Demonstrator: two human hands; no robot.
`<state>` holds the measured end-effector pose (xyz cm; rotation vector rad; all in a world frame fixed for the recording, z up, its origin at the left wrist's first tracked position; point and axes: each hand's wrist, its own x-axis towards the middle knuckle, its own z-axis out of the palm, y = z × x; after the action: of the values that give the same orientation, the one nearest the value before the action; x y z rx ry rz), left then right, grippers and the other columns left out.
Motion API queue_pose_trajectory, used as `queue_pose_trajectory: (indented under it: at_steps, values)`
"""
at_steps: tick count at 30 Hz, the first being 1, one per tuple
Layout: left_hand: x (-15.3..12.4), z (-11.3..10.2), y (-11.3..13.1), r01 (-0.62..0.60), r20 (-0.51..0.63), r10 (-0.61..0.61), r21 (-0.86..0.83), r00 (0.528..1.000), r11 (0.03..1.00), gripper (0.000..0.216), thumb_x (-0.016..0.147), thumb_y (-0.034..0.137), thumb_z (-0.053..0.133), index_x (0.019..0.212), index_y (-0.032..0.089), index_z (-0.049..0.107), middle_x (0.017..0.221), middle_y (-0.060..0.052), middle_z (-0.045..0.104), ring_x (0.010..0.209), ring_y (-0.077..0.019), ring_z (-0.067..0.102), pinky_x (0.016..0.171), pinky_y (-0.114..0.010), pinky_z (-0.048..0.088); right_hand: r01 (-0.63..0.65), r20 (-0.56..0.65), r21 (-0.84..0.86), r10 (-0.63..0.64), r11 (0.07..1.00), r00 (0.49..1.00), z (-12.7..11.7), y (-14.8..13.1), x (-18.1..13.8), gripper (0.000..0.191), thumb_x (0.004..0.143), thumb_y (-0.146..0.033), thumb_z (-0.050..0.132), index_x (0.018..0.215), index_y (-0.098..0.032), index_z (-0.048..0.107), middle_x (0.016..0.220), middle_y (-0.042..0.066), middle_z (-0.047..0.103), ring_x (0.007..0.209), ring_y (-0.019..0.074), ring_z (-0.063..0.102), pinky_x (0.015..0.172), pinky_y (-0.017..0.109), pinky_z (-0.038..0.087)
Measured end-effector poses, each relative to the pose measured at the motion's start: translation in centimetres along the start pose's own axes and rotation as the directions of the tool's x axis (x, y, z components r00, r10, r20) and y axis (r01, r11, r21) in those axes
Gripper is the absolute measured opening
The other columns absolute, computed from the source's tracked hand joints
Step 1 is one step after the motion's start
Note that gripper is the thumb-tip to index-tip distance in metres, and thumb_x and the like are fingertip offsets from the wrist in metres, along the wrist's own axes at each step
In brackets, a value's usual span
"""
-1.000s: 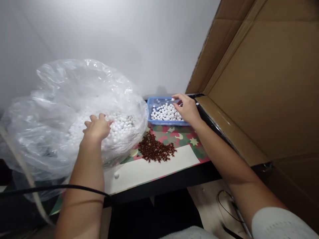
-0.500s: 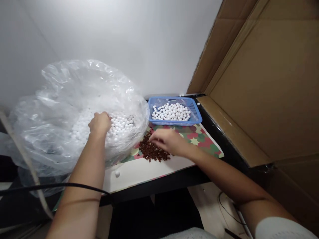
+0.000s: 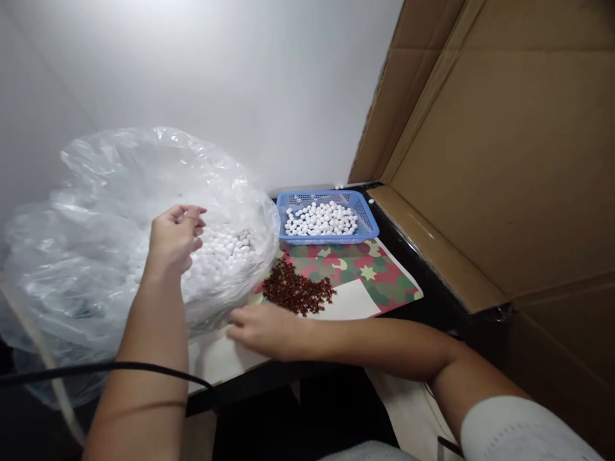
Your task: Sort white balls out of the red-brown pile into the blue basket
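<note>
My left hand [image 3: 173, 238] hovers inside a big clear plastic bag [image 3: 96, 186], just above its heap of small white beads [image 3: 223, 250]. Its fingers are curled against the thumb, and what they hold is hidden. My right hand [image 3: 262, 330] lies low on the white part of the table mat, near the front edge at the foot of the bag. The fingers stretch out to the left and hold nothing that I can see. A pile of small red-brown pieces [image 3: 298, 291] lies just behind it.
A blue plastic basket [image 3: 369, 224] holding white beads [image 3: 319, 221] stands at the back of the star-patterned mat [image 3: 384, 275]. A large open cardboard box [image 3: 504, 166] walls off the right side. A black cable [image 3: 120, 368] crosses my left forearm. A white wall is behind.
My right hand came back from the blue basket, passed over the red-brown pile and now lies by the front edge, where a stray white bead lay. My left hand has lifted out of the beads.
</note>
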<state>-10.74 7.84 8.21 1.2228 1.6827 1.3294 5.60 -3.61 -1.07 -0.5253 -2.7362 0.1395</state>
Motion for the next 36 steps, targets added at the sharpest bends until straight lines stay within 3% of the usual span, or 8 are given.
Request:
queue_pose_trajectory:
  at_steps: [2, 5, 7, 9, 12, 16, 26, 36]
  values:
    - [-2.2, 1.3, 0.5, 0.039, 0.177, -0.008, -0.17, 0.984, 0.985, 0.022, 0.074, 0.037, 0.068, 0.083, 0.018, 0.062, 0.065, 0.002, 0.05, 0.046, -0.005, 0.035, 0.039, -0.017, 0.022, -0.247, 0.025, -0.001, 0.247, 0.969, 0.969, -2.1, 2.5, -1.8, 0.013, 0.093, -0.017, 0.049, 0.101, -0.018, 0.058, 0.098, 0.006, 0.06, 0.084, 0.0172, 0.056, 0.068, 0.026, 0.041]
    - [-5.6, 4.0, 0.0, 0.173, 0.443, -0.07, -0.196, 0.894, 0.965, 0.027, 0.071, 0.038, 0.071, 0.084, 0.016, 0.063, 0.063, 0.002, 0.051, 0.045, -0.0047, 0.037, 0.038, -0.016, 0.02, -0.579, 0.094, -0.109, 0.589, 0.808, 0.803, -4.6, 6.1, -4.5, 0.012, 0.092, -0.015, 0.048, 0.094, -0.015, 0.06, 0.095, 0.008, 0.061, 0.079, 0.0181, 0.058, 0.065, 0.027, 0.039]
    - [-7.2, 5.9, -1.0, 0.199, 0.522, -0.078, -0.18, 0.85, 0.963, 0.028, 0.073, 0.041, 0.07, 0.086, 0.016, 0.064, 0.061, 0.002, 0.051, 0.044, -0.0048, 0.037, 0.037, -0.016, 0.02, -0.654, 0.12, -0.133, 0.667, 0.744, 0.735, -5.2, 7.6, -5.6, 0.013, 0.091, -0.016, 0.049, 0.095, -0.015, 0.061, 0.099, 0.009, 0.06, 0.079, 0.0181, 0.059, 0.065, 0.027, 0.039]
    - [-8.2, 7.4, -2.2, 0.205, 0.578, -0.069, -0.173, 0.813, 0.963, 0.029, 0.075, 0.042, 0.068, 0.089, 0.017, 0.065, 0.061, 0.002, 0.051, 0.044, -0.005, 0.037, 0.037, -0.015, 0.021, -0.678, 0.12, -0.119, 0.688, 0.725, 0.715, -5.1, 8.3, -6.1, 0.012, 0.09, -0.022, 0.053, 0.097, -0.016, 0.061, 0.104, 0.009, 0.06, 0.079, 0.0184, 0.06, 0.065, 0.027, 0.039]
    - [-8.6, 8.3, -3.5, 0.245, 0.602, -0.091, -0.179, 0.793, 0.953, 0.03, 0.076, 0.042, 0.067, 0.092, 0.017, 0.065, 0.065, 0.0, 0.056, 0.045, -0.0045, 0.038, 0.037, -0.014, 0.021, -0.687, 0.071, -0.064, 0.69, 0.723, 0.72, -4.1, 8.7, -6.2, 0.017, 0.089, -0.029, 0.059, 0.1, -0.018, 0.064, 0.103, 0.008, 0.06, 0.082, 0.0194, 0.06, 0.066, 0.027, 0.04]
    - [-8.5, 8.0, -3.9, 0.337, 0.607, -0.127, -0.245, 0.785, 0.909, 0.03, 0.074, 0.035, 0.068, 0.096, 0.015, 0.065, 0.069, -0.002, 0.062, 0.044, -0.0038, 0.037, 0.036, -0.014, 0.018, -0.638, 0.005, 0.094, 0.64, 0.764, 0.768, -2.9, 9.2, -6.2, 0.019, 0.088, -0.02, 0.06, 0.105, -0.021, 0.068, 0.1, 0.005, 0.063, 0.088, 0.0182, 0.06, 0.071, 0.026, 0.04]
    - [-9.0, 7.8, -3.9, 0.44, 0.624, -0.159, -0.327, 0.766, 0.836, 0.031, 0.073, 0.033, 0.072, 0.095, 0.014, 0.061, 0.064, 0.001, 0.058, 0.04, -0.0021, 0.034, 0.033, -0.013, 0.019, -0.462, -0.092, 0.475, 0.564, 0.749, 0.82, -2.5, 10.4, -7.2, 0.007, 0.082, -0.011, 0.066, 0.085, -0.017, 0.069, 0.084, 0.002, 0.067, 0.078, 0.0138, 0.06, 0.072, 0.023, 0.042]
    - [-8.6, 7.8, -4.2, 0.406, 0.588, -0.109, -0.4, 0.801, 0.822, 0.027, 0.076, 0.035, 0.071, 0.089, 0.015, 0.059, 0.065, 0.002, 0.055, 0.043, -0.0019, 0.031, 0.032, -0.011, 0.021, -0.414, -0.107, 0.469, 0.516, 0.78, 0.85, -2.3, 10.5, -7.5, 0.019, 0.082, -0.006, 0.062, 0.095, -0.018, 0.067, 0.095, 0.005, 0.066, 0.09, 0.0171, 0.061, 0.082, 0.028, 0.044]
